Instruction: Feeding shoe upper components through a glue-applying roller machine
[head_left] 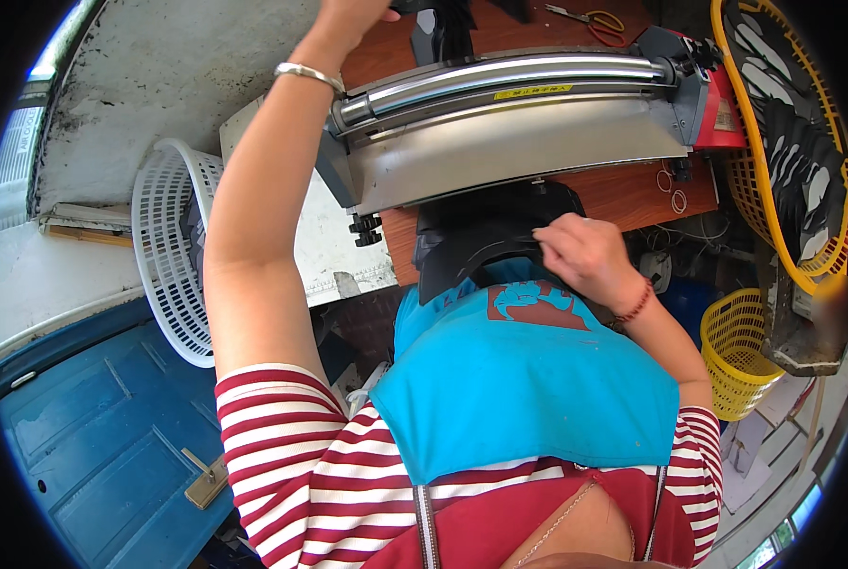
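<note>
A tabletop roller machine (pixel 528 128) with long metal rollers, a sloping steel plate and a red end housing stands before me. My left hand (pixel 348 17) reaches over its left end, beside dark pieces (pixel 452 28) behind the rollers. The upper picture edge cuts off most of its fingers, so its grip is hidden. Close to my apron, black curved sheet pieces (pixel 486 228) lie overlapping at the front edge of the brown wooden table. My right hand (pixel 583 258) is closed, its bent fingertips pinching the right edge of those sheets.
Scissors (pixel 602 27) with orange-yellow handles lie behind the machine. A yellow basket (pixel 739 171) of black and pale pieces stands at right, with a smaller yellow basket (pixel 735 351) below. At left are a white basket (pixel 173 247) and a blue door (pixel 111 427).
</note>
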### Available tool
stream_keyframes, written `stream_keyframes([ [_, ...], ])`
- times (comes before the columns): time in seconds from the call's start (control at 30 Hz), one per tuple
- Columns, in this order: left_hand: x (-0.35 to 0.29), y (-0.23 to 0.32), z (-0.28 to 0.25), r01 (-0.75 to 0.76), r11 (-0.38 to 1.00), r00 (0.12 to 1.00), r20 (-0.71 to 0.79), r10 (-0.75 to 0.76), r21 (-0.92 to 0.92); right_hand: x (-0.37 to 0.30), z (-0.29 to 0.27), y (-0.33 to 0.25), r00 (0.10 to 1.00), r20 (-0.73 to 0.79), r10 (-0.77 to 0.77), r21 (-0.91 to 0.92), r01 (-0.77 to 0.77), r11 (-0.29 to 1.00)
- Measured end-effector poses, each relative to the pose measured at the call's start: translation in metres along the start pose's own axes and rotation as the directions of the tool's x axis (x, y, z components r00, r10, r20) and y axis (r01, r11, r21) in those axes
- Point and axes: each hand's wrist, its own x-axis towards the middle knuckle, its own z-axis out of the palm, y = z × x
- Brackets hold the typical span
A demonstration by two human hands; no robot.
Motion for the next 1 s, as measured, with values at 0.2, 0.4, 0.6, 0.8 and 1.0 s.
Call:
stream_keyframes([
  [0.2,-0.022,-0.059,0.042,-0.579,0.658,0.809,0.442,0.387,0.482,0.036,-0.042,0.008,0.989,-0.095,0.117,-0.391,-0.145,0.909],
  [0.4,-0.006,-0.062,0.066,-0.208,0.702,0.876,0.449,-0.176,0.681,0.054,0.011,0.048,0.987,-0.149,0.058,-0.287,-0.099,0.953],
  [0.6,0.0,-0.054,0.057,-0.048,0.817,0.93,0.323,-0.172,0.575,0.001,0.085,0.05,0.996,0.045,0.074,-0.177,-0.065,0.982],
  [0.8,0.014,-0.029,0.043,0.222,0.952,0.944,0.196,-0.264,0.21,-0.016,0.166,0.081,0.964,0.142,0.224,-0.405,-0.149,0.902],
  [1.0,0.004,0.013,-0.005,0.224,0.968,0.972,-0.041,-0.23,-0.115,-0.015,0.163,0.086,0.982,0.079,0.17,-0.356,-0.132,0.925],
])
